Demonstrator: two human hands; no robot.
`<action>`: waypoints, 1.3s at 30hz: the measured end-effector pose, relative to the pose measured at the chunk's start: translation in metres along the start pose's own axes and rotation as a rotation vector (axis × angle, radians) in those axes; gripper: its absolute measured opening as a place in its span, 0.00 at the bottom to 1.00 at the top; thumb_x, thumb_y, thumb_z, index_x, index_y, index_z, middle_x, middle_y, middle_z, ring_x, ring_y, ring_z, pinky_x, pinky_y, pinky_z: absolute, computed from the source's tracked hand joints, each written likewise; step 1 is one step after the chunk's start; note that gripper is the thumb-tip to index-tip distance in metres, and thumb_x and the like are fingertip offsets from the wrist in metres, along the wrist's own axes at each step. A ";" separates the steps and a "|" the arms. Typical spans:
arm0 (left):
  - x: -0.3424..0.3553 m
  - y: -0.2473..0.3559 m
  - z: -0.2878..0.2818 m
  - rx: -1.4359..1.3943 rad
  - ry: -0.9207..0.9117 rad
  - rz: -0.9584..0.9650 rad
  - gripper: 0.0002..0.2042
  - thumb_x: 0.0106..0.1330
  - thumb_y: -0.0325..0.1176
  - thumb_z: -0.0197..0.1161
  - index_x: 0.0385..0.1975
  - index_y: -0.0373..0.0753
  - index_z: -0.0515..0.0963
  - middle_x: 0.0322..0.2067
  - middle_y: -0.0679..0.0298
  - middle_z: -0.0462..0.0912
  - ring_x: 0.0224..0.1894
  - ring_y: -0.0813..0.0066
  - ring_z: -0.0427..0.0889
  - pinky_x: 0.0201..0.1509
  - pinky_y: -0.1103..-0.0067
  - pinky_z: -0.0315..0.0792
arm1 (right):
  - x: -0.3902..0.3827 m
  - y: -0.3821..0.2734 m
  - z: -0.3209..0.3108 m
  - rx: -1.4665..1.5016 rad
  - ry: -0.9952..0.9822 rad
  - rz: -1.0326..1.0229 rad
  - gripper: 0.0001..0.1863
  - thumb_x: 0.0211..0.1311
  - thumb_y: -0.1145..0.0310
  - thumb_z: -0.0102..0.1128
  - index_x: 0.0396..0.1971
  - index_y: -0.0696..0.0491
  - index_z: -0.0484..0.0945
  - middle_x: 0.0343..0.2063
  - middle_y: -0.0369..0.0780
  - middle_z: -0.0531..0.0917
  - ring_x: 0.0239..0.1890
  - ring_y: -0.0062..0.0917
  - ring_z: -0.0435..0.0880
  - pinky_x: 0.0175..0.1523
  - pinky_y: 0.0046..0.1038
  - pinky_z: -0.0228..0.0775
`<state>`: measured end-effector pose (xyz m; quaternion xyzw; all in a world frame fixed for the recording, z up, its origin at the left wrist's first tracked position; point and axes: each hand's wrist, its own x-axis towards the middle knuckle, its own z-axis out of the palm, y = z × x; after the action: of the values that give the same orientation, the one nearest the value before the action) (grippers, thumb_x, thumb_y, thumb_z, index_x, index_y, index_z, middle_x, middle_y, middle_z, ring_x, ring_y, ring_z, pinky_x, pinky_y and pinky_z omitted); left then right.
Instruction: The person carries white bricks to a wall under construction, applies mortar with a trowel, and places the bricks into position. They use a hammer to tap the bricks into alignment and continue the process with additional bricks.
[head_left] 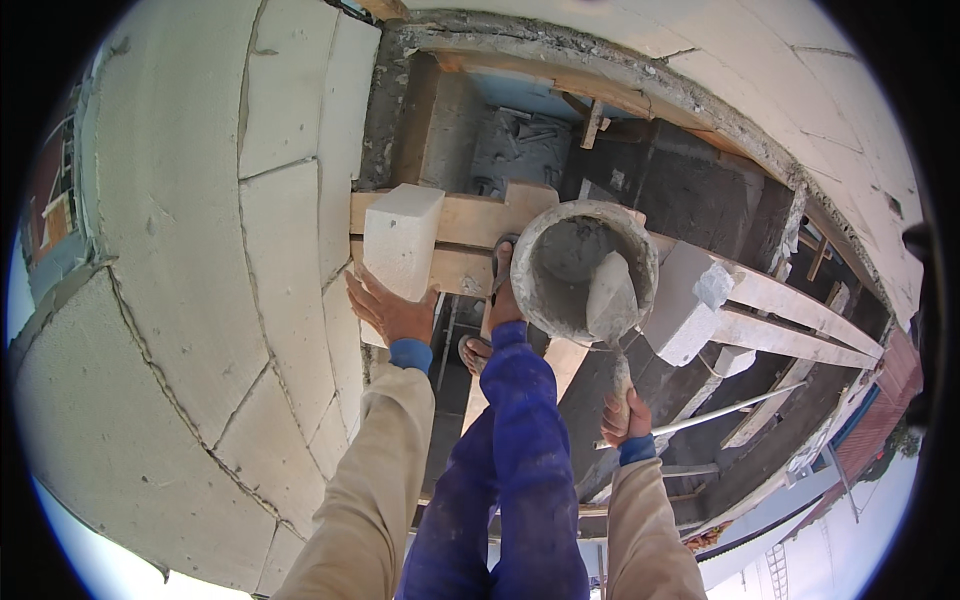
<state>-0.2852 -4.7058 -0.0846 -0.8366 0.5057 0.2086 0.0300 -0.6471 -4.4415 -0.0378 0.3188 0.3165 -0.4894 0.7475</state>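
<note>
My right hand (627, 417) is wrapped round the handle of a trowel (612, 300), whose mortar-coated blade reaches into a round bucket (523, 262) caked with grey mortar. Wet-looking mortar (570, 250) lies inside the bucket, which rests on wooden planks (470, 222). My left hand (393, 309) is spread, its fingers at the lower end of a white lightweight block (402, 228) and beside the block wall. That block sits on the planks against the wall; whether the hand presses on it I cannot tell.
The pale block wall (180, 250) with mortar joints rises on the left. An opening with rough mortared edges (640, 75) lies ahead. Another white block (685, 300) sits on the planks to the right. My feet (503, 275) stand on the boards, with gaps and a drop below.
</note>
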 end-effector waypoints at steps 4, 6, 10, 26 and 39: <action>0.038 -0.035 0.009 0.279 -0.081 -0.118 0.65 0.44 0.43 0.85 0.78 0.39 0.42 0.74 0.50 0.52 0.75 0.40 0.52 0.75 0.52 0.60 | -0.006 -0.014 -0.006 -0.089 0.052 0.014 0.23 0.74 0.54 0.60 0.64 0.42 0.69 0.31 0.40 0.76 0.15 0.17 0.67 0.16 0.19 0.61; 0.047 -0.041 0.012 0.232 -0.156 -0.067 0.64 0.42 0.42 0.85 0.77 0.39 0.44 0.72 0.49 0.57 0.73 0.41 0.59 0.74 0.51 0.62 | -0.007 -0.021 -0.005 -0.110 0.068 0.022 0.23 0.73 0.54 0.61 0.63 0.42 0.70 0.30 0.40 0.76 0.14 0.17 0.67 0.16 0.19 0.60; 0.054 -0.037 -0.002 0.080 -0.278 -0.129 0.60 0.42 0.38 0.84 0.74 0.35 0.49 0.69 0.48 0.63 0.71 0.45 0.64 0.75 0.56 0.64 | -0.006 -0.039 0.020 -0.219 0.044 0.075 0.28 0.72 0.54 0.63 0.67 0.43 0.67 0.30 0.40 0.76 0.14 0.17 0.67 0.16 0.18 0.58; -0.008 0.031 -0.192 -0.069 -0.247 0.407 0.54 0.35 0.35 0.83 0.68 0.34 0.60 0.56 0.46 0.73 0.61 0.45 0.73 0.66 0.57 0.69 | 0.051 -0.043 0.261 -1.531 -0.081 -0.322 0.29 0.63 0.77 0.71 0.65 0.60 0.76 0.59 0.43 0.84 0.59 0.21 0.80 0.64 0.24 0.70; -0.011 0.047 -0.203 -0.055 -0.151 0.392 0.54 0.37 0.35 0.82 0.69 0.37 0.58 0.62 0.47 0.69 0.63 0.43 0.70 0.68 0.53 0.64 | 0.069 -0.047 0.332 -1.731 0.059 -0.445 0.27 0.65 0.68 0.68 0.63 0.59 0.77 0.55 0.55 0.85 0.57 0.33 0.86 0.63 0.28 0.72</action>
<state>-0.2656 -4.7724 0.1118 -0.7046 0.6493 0.2863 0.0039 -0.6153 -4.7539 0.0985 -0.4132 0.6486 -0.2046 0.6055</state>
